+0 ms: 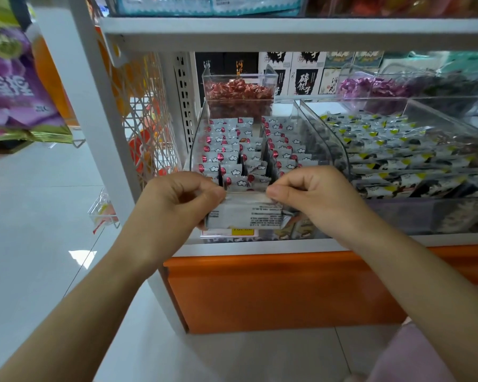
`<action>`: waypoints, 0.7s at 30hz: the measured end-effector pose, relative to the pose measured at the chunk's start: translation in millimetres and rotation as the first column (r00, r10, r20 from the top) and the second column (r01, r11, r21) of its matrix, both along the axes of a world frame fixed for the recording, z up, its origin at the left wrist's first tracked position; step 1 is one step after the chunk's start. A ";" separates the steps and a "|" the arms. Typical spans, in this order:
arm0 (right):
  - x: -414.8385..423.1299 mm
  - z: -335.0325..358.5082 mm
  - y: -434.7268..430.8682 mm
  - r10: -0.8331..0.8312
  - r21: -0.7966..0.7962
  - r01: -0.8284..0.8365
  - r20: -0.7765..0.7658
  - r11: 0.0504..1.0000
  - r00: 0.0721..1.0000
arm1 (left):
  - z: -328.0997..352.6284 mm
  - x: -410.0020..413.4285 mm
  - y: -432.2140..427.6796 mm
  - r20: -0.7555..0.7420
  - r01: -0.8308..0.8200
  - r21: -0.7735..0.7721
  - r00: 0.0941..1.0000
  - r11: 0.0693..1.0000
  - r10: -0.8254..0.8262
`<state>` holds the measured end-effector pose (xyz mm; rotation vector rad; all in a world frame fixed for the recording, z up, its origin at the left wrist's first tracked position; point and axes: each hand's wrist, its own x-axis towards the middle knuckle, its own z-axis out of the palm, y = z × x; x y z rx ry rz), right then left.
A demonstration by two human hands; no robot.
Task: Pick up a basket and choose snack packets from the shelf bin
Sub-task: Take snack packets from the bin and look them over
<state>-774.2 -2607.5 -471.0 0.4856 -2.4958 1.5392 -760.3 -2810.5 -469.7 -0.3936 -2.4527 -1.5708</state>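
Observation:
A clear shelf bin [319, 133] holds several small white packets [232, 153] printed with clouds and red dots. In front of the bin's lip, both hands hold one white snack packet [246, 213] with its printed back facing me. My left hand [177, 197] pinches its left end and my right hand [312, 191] pinches its right end, fingers curled. No basket is in view.
A second clear bin [436, 111] to the right holds black, white and yellow packets. A small clear box of red sweets [239, 93] sits behind the bin. The white shelf board [287, 31] runs overhead, an orange base panel [287, 293] below, and hanging bags [14, 86] at the left.

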 end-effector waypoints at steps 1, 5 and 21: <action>0.0 -0.9 -0.1 -0.010 0.000 0.010 -0.011 1.000 1.000 | 0.2 0.3 0.3 -0.005 -0.003 -0.001 1.000 1.000 0.003; -1.2 -6.5 -1.5 -0.050 -0.149 0.057 0.048 0.987 0.998 | 3.1 2.9 -1.3 0.024 0.060 -0.084 0.998 0.995 -0.058; -20.3 -2.2 -15.7 -0.127 -0.464 0.081 -0.070 0.882 0.989 | 0.1 -25.1 -16.6 -0.372 -0.317 -0.318 0.909 0.894 0.190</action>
